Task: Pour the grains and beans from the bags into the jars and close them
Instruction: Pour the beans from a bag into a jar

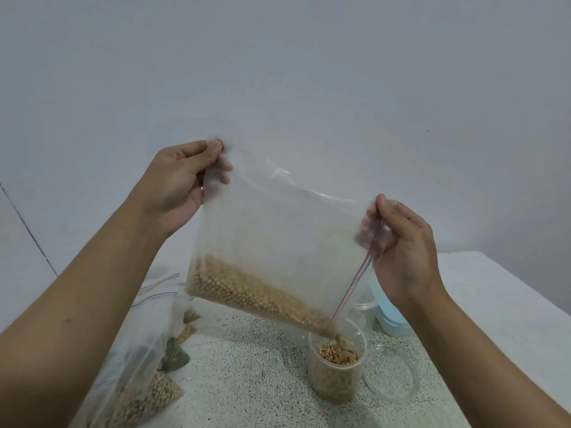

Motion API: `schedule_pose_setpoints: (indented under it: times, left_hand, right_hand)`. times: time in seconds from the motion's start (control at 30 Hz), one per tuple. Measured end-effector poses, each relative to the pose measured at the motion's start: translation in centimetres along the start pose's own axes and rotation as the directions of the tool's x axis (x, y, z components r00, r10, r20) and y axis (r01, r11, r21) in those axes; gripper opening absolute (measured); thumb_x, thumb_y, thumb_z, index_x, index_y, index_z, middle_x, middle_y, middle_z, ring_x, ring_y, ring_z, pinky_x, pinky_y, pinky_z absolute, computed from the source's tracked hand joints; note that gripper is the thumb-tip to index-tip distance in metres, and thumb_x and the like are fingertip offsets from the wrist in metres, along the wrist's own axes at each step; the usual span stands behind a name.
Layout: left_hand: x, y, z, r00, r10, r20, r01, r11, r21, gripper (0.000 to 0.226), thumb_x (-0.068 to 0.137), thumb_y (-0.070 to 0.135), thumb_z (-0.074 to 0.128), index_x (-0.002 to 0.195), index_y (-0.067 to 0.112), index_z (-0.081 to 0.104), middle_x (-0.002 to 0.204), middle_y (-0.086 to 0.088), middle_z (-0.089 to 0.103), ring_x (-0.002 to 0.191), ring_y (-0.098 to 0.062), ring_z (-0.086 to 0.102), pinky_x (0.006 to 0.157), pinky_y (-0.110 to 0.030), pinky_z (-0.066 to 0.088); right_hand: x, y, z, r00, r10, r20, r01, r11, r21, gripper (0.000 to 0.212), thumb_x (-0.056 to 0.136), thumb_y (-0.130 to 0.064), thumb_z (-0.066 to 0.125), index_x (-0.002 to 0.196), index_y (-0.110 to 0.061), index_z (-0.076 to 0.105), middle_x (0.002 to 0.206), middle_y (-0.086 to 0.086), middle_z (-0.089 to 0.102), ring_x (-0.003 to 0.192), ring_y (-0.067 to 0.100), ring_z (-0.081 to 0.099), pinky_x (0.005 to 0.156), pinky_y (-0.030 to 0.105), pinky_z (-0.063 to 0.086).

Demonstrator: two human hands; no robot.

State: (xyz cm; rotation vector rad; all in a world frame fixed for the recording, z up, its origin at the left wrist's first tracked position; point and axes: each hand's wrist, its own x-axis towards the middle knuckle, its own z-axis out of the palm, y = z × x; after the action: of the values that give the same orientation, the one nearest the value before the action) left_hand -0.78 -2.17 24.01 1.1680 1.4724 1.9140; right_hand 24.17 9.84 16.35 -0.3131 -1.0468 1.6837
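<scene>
**Pour in progress: one jar filling, lid off.**

The left hand (179,186) pinches the upper corner of the zip bag (278,223) and the right hand (401,251) pinches its zip edge. The bag hangs tilted, its low open corner just above the mouth of the jar (336,375) on the table (247,381). Yellow beans (247,291) drop into the jar, which looks well over half full. The clear lid (391,396) lies beside the jar, not fitted. Further filled bags (145,350) lie at the left, so most of the task appears outstanding.
</scene>
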Motion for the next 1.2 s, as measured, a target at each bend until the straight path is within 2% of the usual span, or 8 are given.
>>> schedule_pose_setpoints:
  times: [0.3, 0.5, 0.93, 1.2]
  left_hand:
    - [0.49, -0.01, 0.1, 1.0, 0.001, 0.014, -0.001, 1.0, -0.003, 0.021, 0.101, 0.021, 0.058, 0.087, 0.011, 0.07, 0.076, 0.001, 0.069, 0.066, -0.013, 0.061, 0.075, -0.025, 0.05]
    - [0.55, 0.0, 0.44, 1.0, -0.004, 0.007, 0.004, 1.0, -0.008, 0.02, 0.101, 0.02, 0.058, 0.088, 0.012, 0.071, 0.076, 0.001, 0.069, 0.064, -0.012, 0.061, 0.068, -0.022, 0.052]
    - [0.48, -0.08, 0.51, 1.0, -0.005, 0.018, 0.005, 1.0, 0.011, 0.022, 0.102, 0.02, 0.057, 0.086, 0.01, 0.069, 0.076, 0.0, 0.068, 0.066, -0.012, 0.061, 0.072, -0.023, 0.051]
    - [0.39, -0.13, 0.63, 1.0, -0.008, 0.006, 0.008, 1.0, -0.005, 0.022, 0.101, 0.019, 0.058, 0.085, 0.01, 0.07, 0.075, 0.0, 0.068, 0.065, -0.012, 0.06, 0.075, -0.025, 0.05]
  right_hand:
    - [0.23, -0.22, -0.15, 1.0, -0.002, -0.006, 0.002, 1.0, -0.003, 0.016, 0.097, -0.013, 0.058, 0.082, -0.012, 0.063, 0.072, -0.005, 0.064, 0.064, 0.008, 0.06, 0.059, 0.021, 0.05]
    - [0.4, -0.28, -0.2, 1.0, -0.006, -0.012, 0.006, 1.0, -0.008, 0.017, 0.097, -0.013, 0.058, 0.081, -0.013, 0.063, 0.071, -0.005, 0.063, 0.063, 0.008, 0.06, 0.059, 0.021, 0.05]
    - [0.42, -0.21, -0.44, 1.0, -0.007, -0.012, 0.007, 1.0, -0.018, 0.017, 0.096, -0.014, 0.059, 0.08, -0.013, 0.063, 0.071, -0.006, 0.063, 0.063, 0.007, 0.06, 0.059, 0.021, 0.051]
    - [0.35, -0.19, -0.45, 1.0, 0.006, 0.003, -0.006, 1.0, 0.03, 0.033, 0.095, -0.013, 0.06, 0.066, -0.02, 0.072, 0.072, -0.005, 0.065, 0.063, 0.007, 0.061, 0.058, 0.02, 0.052]
